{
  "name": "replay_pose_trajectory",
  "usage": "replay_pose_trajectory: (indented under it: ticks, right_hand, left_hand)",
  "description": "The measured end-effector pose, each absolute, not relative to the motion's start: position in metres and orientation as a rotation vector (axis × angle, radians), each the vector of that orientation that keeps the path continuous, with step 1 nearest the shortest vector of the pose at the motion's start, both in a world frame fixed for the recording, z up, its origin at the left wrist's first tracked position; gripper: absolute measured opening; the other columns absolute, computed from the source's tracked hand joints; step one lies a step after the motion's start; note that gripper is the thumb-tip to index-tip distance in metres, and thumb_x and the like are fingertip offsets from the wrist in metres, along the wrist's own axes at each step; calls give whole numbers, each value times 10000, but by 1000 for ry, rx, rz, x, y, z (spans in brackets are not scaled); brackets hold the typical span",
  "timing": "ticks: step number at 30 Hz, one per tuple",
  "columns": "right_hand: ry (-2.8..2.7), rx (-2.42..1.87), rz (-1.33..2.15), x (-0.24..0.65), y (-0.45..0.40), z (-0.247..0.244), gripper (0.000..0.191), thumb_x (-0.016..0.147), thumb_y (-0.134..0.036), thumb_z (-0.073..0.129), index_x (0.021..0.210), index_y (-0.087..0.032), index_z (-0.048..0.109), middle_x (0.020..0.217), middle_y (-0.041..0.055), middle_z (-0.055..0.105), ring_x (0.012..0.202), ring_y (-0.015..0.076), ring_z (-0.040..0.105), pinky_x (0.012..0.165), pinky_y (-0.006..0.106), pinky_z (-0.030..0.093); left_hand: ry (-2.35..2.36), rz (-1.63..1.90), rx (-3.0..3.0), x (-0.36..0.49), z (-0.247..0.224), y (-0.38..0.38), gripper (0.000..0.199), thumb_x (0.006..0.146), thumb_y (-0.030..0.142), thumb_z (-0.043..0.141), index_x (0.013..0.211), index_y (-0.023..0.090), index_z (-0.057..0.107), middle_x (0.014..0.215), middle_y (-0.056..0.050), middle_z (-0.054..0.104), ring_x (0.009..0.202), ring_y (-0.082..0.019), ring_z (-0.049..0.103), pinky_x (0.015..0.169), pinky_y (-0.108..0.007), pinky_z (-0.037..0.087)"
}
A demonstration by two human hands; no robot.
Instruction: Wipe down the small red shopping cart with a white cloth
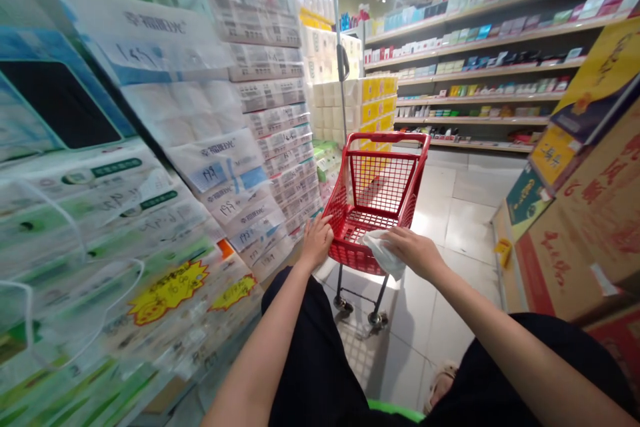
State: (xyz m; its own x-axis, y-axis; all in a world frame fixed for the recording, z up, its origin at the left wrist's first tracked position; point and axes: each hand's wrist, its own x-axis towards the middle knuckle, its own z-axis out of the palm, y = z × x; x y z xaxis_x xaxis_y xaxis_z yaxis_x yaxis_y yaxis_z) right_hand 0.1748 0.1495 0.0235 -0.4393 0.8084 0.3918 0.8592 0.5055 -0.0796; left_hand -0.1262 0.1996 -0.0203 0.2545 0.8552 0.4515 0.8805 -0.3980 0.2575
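Note:
A red plastic shopping cart (385, 177) with a lattice basket stands on wheels in front of my knees. My left hand (317, 242) grips the near left corner of its basket, fingers bent over the rim. At the near right part of the rim, my right hand (414, 251) holds a crumpled white cloth (384, 253) against the red plastic. Part of the cloth hangs down outside the basket. The right fingertips are partly hidden by the cloth and the hand itself.
Tall stacks of wrapped tissue packs (273, 93) rise close on my left. Cardboard cartons (575, 233) line the right side. Shelves of small boxed goods (475, 67) stand at the back. Pale floor tiles (450, 280) run beside the cart.

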Motion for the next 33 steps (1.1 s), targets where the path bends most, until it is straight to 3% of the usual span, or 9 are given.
replay_pose_trajectory:
  ticks: [6, 11, 16, 19, 24, 29, 33]
  right_hand:
    - [-2196, -1593, -29, 193, 192, 32, 312, 1019, -437, 341, 1108, -316, 615, 1168, 11, 634, 1020, 166, 598, 664, 265, 434]
    - [-2065, -1686, -182, 176, 185, 17, 317, 1024, -362, 301, 1112, -249, 584, 1122, 73, 611, 988, 190, 583, 621, 284, 402]
    - [-2036, -1737, -272, 151, 178, 11, 297, 1026, -347, 294, 1096, -246, 565, 1110, 88, 613, 1022, 208, 570, 625, 286, 400]
    - [-2054, -1700, -294, 142, 173, 11, 291, 1028, -349, 301, 1107, -243, 560, 1114, 92, 616, 1033, 208, 565, 659, 286, 410]
    - [-2226, -1522, -337, 154, 171, 13, 337, 1040, -388, 272, 1099, -250, 574, 1112, 68, 630, 1016, 190, 569, 711, 294, 412]
    - [-2275, -1580, -378, 194, 207, 29, 312, 1015, -355, 330, 1108, -246, 606, 1110, 75, 659, 996, 226, 544, 750, 336, 418]
    - [-2192, -1585, -431, 213, 229, 31, 300, 967, -321, 402, 1161, -258, 623, 1226, 76, 650, 1203, 301, 450, 944, 454, 404]
  left_hand:
    - [-1740, -881, -2366, -109, -28, 208, 353, 1015, 256, 263, 1066, 235, 612, 1504, 14, 471, 1501, -183, 230, 1264, -487, 97]
    - [-1791, -1092, -2217, -83, -32, 207, 366, 1031, 281, 252, 1134, 223, 598, 1489, -34, 489, 1498, -205, 245, 1259, -529, 107]
    - [-1578, -1100, -2398, -36, -32, 182, 305, 1014, 350, 368, 1204, 241, 581, 1530, -58, 423, 1505, -258, 215, 1243, -584, 152]
    - [-1561, -1114, -2394, -16, -35, 162, 335, 999, 382, 417, 1254, 218, 556, 1474, -106, 460, 1503, -315, 191, 1224, -625, 170]
    - [-1528, -1065, -2486, -26, -29, 150, 280, 985, 444, 459, 1112, 248, 614, 1268, -86, 575, 1498, -330, 160, 1226, -632, 122]
    - [-1506, -1036, -2519, -42, -23, 152, 401, 911, 592, 541, 1041, 219, 608, 1155, -90, 581, 1486, -356, 183, 1226, -630, 93]
    - [-1514, -1048, -2480, -48, -26, 156, 511, 825, 655, 625, 1063, 203, 602, 1165, -114, 572, 1488, -392, 168, 1217, -647, 96]
